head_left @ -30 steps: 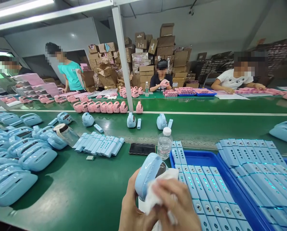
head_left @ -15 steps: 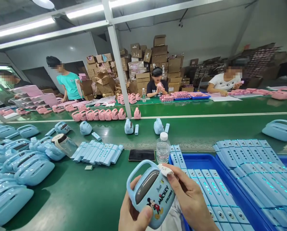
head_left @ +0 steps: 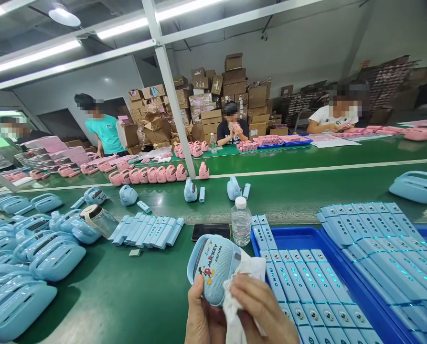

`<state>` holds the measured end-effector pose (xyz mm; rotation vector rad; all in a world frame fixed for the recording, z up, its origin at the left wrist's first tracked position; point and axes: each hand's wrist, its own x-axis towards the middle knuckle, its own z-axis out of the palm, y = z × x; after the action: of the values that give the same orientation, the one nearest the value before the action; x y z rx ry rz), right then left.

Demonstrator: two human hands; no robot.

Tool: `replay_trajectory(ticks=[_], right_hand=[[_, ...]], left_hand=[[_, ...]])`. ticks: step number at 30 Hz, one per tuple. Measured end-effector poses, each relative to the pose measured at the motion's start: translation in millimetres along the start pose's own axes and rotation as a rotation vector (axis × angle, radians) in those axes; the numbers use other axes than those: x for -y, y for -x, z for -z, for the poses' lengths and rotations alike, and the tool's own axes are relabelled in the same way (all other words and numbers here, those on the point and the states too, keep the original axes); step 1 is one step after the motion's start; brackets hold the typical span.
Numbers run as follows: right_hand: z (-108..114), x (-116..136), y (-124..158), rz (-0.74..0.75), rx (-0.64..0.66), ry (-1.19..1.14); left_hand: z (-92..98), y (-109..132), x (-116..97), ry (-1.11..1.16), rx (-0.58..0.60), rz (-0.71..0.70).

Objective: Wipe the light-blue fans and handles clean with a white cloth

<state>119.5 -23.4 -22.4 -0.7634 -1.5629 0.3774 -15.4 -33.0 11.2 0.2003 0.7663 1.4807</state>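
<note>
Head view. The left hand (head_left: 202, 320), at the 6 o'clock edge of the frame, has its grip wrapped around a light-blue case (head_left: 213, 267), thumb pressed on the printed face. The case is held off the surface (head_left: 134, 296), its printed side turned toward the camera. The right hand (head_left: 261, 310), just at 3 o'clock of the left, pinches a white cloth (head_left: 240, 298) between thumb and fingers and presses it against the right side of the case.

At 3 o'clock of the hands, a blue tray (head_left: 306, 236) holds rows of light-blue bars (head_left: 306, 282); a second stack of bars (head_left: 381, 239) lies further toward 3 o'clock. At 12 o'clock of the case stands a water bottle (head_left: 241, 220), upright, cap on, with a dark phone (head_left: 210, 231) lying flat just at its 9 o'clock. Further toward 9 o'clock lie a loose row of bars (head_left: 149, 230), a clear jar (head_left: 99, 220) on its side, and a pile of blue cases (head_left: 27, 258).

Beyond, at 12 o'clock, pink cases (head_left: 152, 173) stand in a row on the belt (head_left: 306, 191). Other people (head_left: 231, 129) work at the far surface; cartons (head_left: 213, 100) are stacked behind them.
</note>
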Motion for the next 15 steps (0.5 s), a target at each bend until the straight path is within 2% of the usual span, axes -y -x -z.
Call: replay_trajectory(ticks=[3, 4, 6, 9, 11, 13, 15], right_hand=[[4, 14, -10, -0.626, -0.053, -0.255], [3, 21, -15, -0.790, -0.071, -0.383], [-3, 35, -21, -0.914, -0.121, -0.608], [-12, 46, -27, -0.916, -0.170, -0.699], [-14, 47, -26, -0.903, -0.198, -0.579], [-15, 48, -23, -0.707, -0.198, -0.350], [-15, 49, -17, -0.387, -0.131, -0.177]], left_hand=[[-6.1, 1, -3, 0.122, -0.002, 0.023], [-8.8, 2, -4, 0.150, 0.006, 0.039], [-13.3, 4, -3, 0.199, 0.026, 0.066], [-15.1, 7, -2, 0.269, 0.067, 0.048], [-12.8, 8, -2, 0.279, 0.095, 0.000], [-7.7, 6, 0, 0.217, 0.122, -0.017], [0.0, 2, 4, 0.144, 0.129, 0.010]])
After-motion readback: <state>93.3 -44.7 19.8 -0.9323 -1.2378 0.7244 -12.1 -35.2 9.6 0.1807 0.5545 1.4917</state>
